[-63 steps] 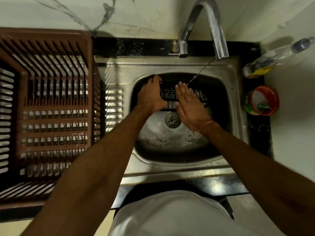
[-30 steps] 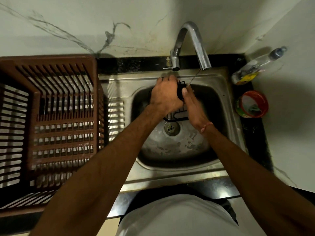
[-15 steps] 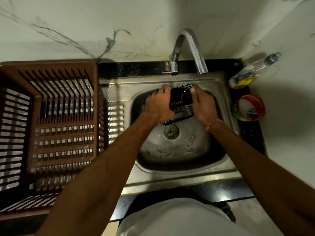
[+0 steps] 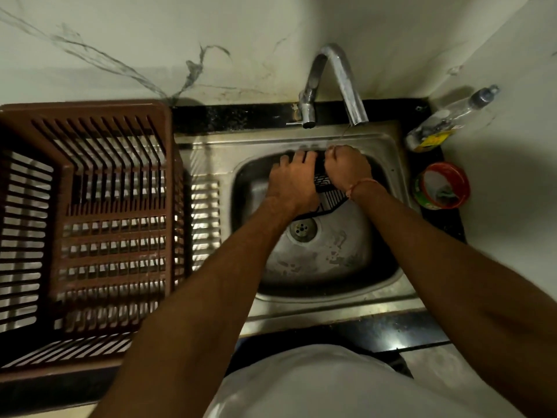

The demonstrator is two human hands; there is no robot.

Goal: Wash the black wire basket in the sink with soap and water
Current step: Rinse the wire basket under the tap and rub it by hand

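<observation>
The black wire basket [image 4: 328, 197] is held over the steel sink [image 4: 313, 260], near its back wall and under the tap [image 4: 337, 86]. Only a strip of its mesh shows between my hands. My left hand [image 4: 294, 184] lies over its left side with the fingers stretched toward the sink's back edge. My right hand [image 4: 348, 167] grips its right side with curled fingers. A thin stream of water [image 4: 343, 134] runs from the spout onto my right hand.
A large brown slatted plastic crate [image 4: 87, 224] fills the counter left of the sink. At the right stand a clear bottle with a yellow label [image 4: 446, 122] and a red-rimmed round tub [image 4: 443, 187]. The drain [image 4: 302, 228] lies below the basket.
Both hands have closed in over the basket, hiding most of it. My right hand has curled into a tighter grip near the water stream, and my left fingers have stretched out.
</observation>
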